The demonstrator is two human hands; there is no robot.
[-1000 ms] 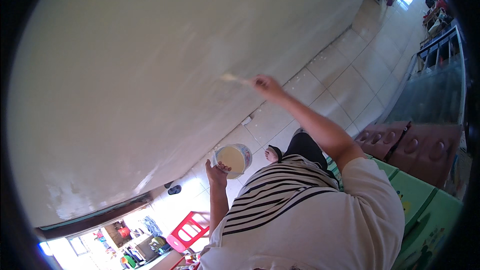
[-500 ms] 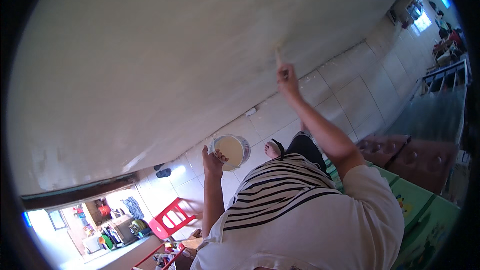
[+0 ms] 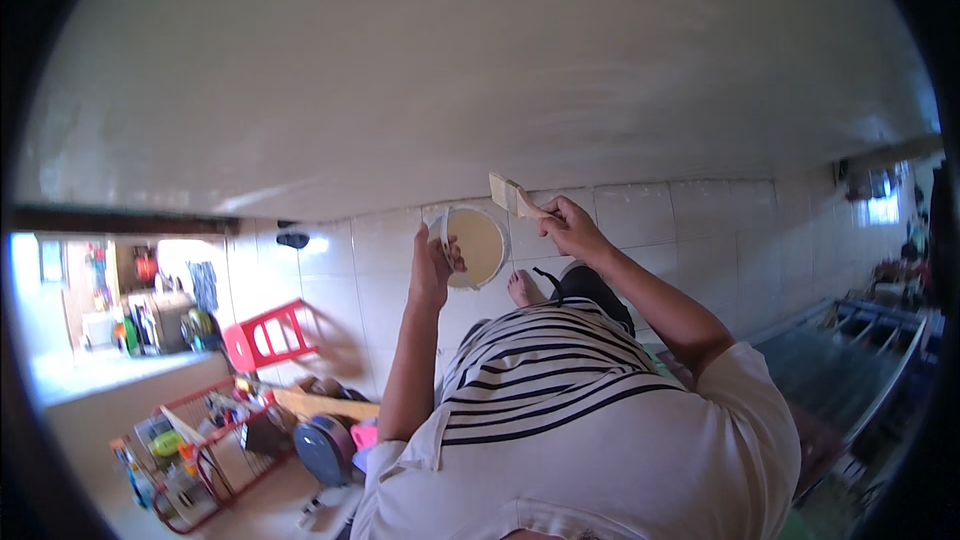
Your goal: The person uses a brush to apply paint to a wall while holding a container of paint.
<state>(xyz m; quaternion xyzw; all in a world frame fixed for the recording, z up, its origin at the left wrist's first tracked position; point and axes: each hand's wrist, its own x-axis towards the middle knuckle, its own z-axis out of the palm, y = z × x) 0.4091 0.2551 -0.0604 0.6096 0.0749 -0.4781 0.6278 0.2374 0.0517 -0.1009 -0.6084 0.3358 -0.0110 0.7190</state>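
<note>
A white bucket [image 3: 508, 243] of cream-coloured paint hangs in front of my body. My left hand [image 3: 432, 267] grips it at its left rim, fingers curled over the edge. Just up and right of the bucket is a flat paintbrush [image 3: 512, 197], its pale bristles pointing left. The fingers of my right hand [image 3: 573, 228] are closed around its handle. From this view the bristles look apart from the bucket. A broad off-white wall [image 3: 480, 70] fills the upper part of the view, with damp-looking sheen in places.
Pale tiles cover the floor [image 3: 640, 240], where my bare foot [image 3: 519, 288] shows. A red plastic stool [image 3: 270, 337] lies to the left, near dark slippers [image 3: 292, 240]. Behind it stands a red-framed rack [image 3: 205, 455] crowded with household items. A glass-topped table [image 3: 840, 365] is at right.
My right hand has brought the brush away from the wall, down and left toward the bucket. The view has turned, showing more of the rack at left. My left hand still holds the bucket.
</note>
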